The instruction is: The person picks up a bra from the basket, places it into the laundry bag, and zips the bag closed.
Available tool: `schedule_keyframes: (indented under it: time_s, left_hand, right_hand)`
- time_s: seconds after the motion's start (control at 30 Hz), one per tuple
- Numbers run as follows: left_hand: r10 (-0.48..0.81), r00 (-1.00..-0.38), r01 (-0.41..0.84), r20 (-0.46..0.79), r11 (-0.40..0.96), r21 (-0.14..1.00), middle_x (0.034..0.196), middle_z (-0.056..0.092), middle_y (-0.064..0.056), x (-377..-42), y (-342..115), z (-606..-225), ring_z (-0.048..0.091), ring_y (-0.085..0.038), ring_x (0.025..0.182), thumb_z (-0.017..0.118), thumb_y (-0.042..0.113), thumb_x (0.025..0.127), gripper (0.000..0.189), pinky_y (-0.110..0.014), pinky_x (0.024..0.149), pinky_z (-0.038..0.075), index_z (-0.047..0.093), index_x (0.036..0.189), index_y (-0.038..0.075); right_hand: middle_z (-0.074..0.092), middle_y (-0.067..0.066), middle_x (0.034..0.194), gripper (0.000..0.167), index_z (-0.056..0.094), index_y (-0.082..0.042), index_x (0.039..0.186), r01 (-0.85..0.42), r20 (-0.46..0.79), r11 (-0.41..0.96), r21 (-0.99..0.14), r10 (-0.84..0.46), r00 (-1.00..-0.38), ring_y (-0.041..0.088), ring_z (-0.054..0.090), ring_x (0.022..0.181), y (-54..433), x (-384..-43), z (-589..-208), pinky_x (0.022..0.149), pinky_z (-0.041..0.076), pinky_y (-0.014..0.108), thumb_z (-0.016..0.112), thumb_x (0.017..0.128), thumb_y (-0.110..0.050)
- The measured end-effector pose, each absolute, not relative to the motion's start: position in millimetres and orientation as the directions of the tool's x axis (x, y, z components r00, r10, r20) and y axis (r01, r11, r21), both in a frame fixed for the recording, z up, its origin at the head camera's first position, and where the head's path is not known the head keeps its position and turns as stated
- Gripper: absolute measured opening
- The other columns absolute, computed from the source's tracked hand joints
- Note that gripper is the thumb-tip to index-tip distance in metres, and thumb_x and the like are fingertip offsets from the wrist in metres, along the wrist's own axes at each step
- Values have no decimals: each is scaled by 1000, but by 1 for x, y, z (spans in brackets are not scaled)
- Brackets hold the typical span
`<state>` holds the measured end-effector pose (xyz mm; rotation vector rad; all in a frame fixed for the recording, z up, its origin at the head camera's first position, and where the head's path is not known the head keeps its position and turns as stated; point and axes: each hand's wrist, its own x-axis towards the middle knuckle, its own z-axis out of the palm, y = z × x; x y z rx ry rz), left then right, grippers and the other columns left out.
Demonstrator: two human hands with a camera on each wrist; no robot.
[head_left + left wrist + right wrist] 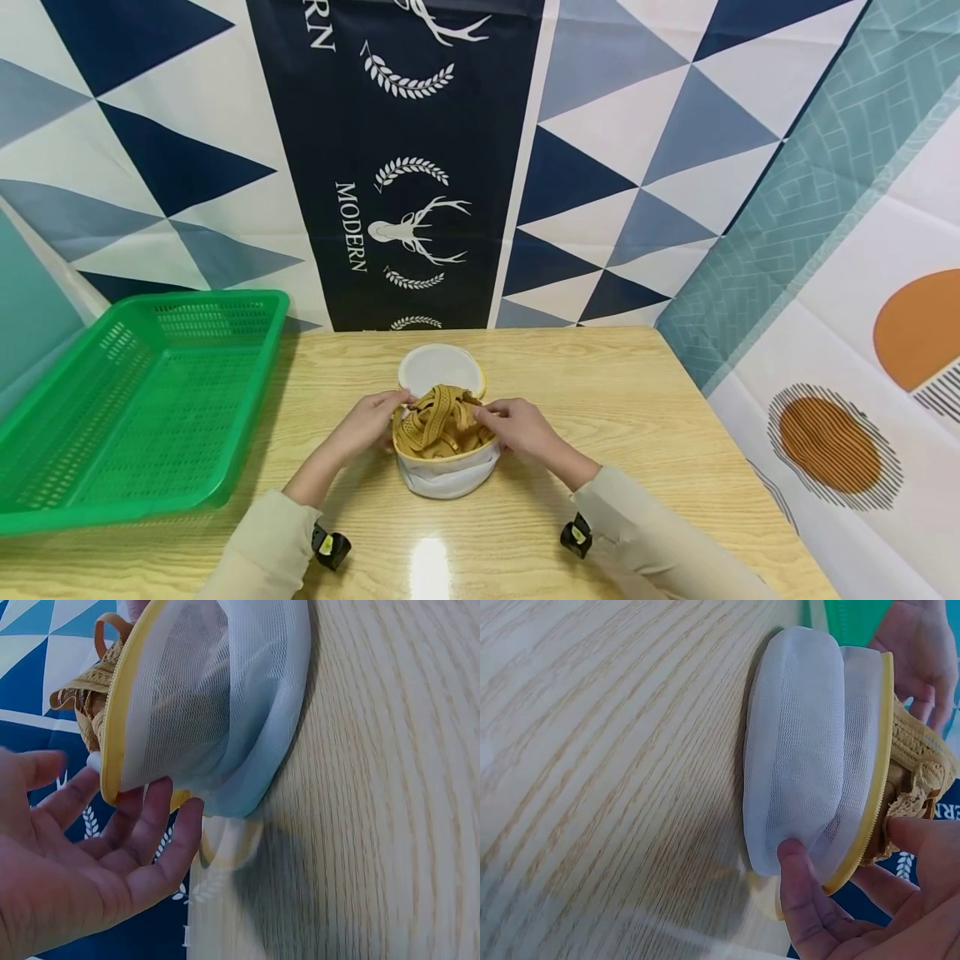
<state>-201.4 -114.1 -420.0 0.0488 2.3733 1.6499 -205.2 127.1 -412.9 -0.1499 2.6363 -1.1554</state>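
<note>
Bag [450, 482] sits upright on the counter [600, 392], mid-front btwn both hands, w/ the tan garment [438, 421] heaped in its mouth & partly above the rim; lid [437, 367] is laid back on the far side. L hand [375, 417]: fingers [154, 814] loosely bent & spread, thumb well apart, tips only touching the rim, no firm hold visible. R hand [521, 427]: thumb & index close on the lace edge, pinching it as far as the views show, another fingertip pressed to the mesh outside. Main risk, prob. snagging: lace & a strap loop lie right by the zip [889, 712], so any pull across the rim could catch threads in the teeth. 2nd: the mesh is soft & its wall already folds, so pressing down hard could buckle the side & squeeze the heap out over the edge. 3rd: L hand's touch is light, so a sharp tug from R might drag or tip the bag, there being little to anchor it. Also, w/ straps standing proud, the lid would likely sit high & strain the zip, or trap a loop. Green basket [276, 342] is well apart at L, prob. no hindrance.
</note>
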Motion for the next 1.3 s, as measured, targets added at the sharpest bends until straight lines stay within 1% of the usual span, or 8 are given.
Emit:
schedule_keyframes:
  time_s: [0.1,0.2,0.37,0.63,0.87,1.0,1.2,1.3]
  left_hand:
    - [148,-969,-129,-198,383,915,105,62,-15,-202,-112,-419,54,-13,62,48,44,95,44,-33,58,51,64,115,7]
    - [143,-973,-107,-183,425,899,92,59,-10,-203,-109,-418,52,-13,65,58,42,91,39,-29,57,50,67,111,9]
    - [148,-975,-90,-168,428,899,93,55,-10,-203,-109,-419,54,-14,72,68,32,85,34,-30,59,53,67,110,9]
    - [174,-974,-58,-146,433,900,93,53,-10,-203,-112,-419,49,-14,71,71,22,83,30,-27,56,49,67,109,8]
    - [186,-976,-22,-115,443,896,92,58,-10,-204,-112,-424,49,-15,69,72,17,81,25,-29,57,48,69,104,6]
    - [181,-975,-34,-130,455,890,93,59,-9,-204,-111,-424,50,-15,70,72,20,82,26,-29,57,48,69,105,8]
    - [174,-972,-65,-159,452,890,95,57,-11,-203,-114,-420,52,-15,71,70,23,84,30,-30,59,50,67,111,9]
    - [168,-972,-76,-167,447,892,96,57,-11,-203,-115,-420,51,-15,70,68,21,85,29,-29,58,49,66,112,9]
  right_hand:
    - [66,4,82,41,67,-9,112,10,-193,675,-738,-196,-961,25,61,60,128,-206,-414,55,49,28,58,90,-42]
    - [64,4,80,41,66,-8,112,10,-192,668,-744,-200,-961,24,61,60,128,-206,-414,54,47,26,59,90,-42]
    - [65,5,82,44,65,-9,114,15,-201,668,-744,-202,-959,23,62,61,128,-206,-415,55,48,26,56,91,-45]
    - [61,8,75,60,63,-5,118,42,-211,666,-745,-175,-962,25,62,60,128,-208,-412,60,54,37,37,96,-55]
    - [62,7,75,55,65,-9,108,40,-232,697,-716,-183,-955,27,62,60,127,-209,-410,52,49,32,46,91,-58]
    - [62,5,78,51,64,-9,104,42,-241,709,-704,-183,-953,28,62,60,125,-210,-411,52,49,33,51,89,-56]
    - [61,9,80,42,63,-5,110,38,-238,647,-762,-225,-945,23,62,62,130,-210,-412,59,53,36,39,99,-37]
    - [62,11,90,35,61,-1,117,29,-244,610,-792,-273,-931,19,63,65,134,-210,-414,62,55,37,40,96,-20]
